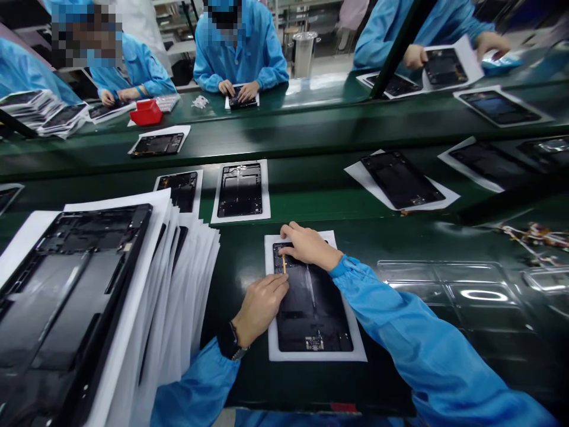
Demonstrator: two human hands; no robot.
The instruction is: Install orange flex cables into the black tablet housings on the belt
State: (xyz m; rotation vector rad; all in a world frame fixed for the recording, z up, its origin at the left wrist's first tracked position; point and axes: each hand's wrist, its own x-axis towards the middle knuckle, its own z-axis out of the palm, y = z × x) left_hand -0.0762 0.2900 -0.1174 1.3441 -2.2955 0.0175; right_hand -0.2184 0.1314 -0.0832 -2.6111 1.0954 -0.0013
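The left hand (260, 302) lay at the nine o'clock side of the dark tablet casing (306, 320), its fingers close together and bent, tips at the lower end of an orange strip (284, 265). Whether they pinched it or only pressed could not be told. The strip, toward the casing's ten-to-eleven o'clock corner, looked thin, light and bendy, easily creased, best taken by its ends. The right hand (309, 244) reached in at twelve o'clock, fingers half curled, tips at the strip's upper end; again, pinch or press could not be told. The casing lay flat on a white sheet (317, 357) just in front of the person. It seemed light, stiff and smooth enough to slip, with fragile exposed parts, and was best held by its edges at three and nine o'clock.

Counting from the left: one stack of sheets and casings (191, 284) at nine o'clock, its layers too overlapped to number; one red box (146, 111) at ten; five casings (240, 190) along the nearer strip of the line, ten to two o'clock, the leftmost cut off; one whole clear tray (448, 263) at three, part of another beyond.
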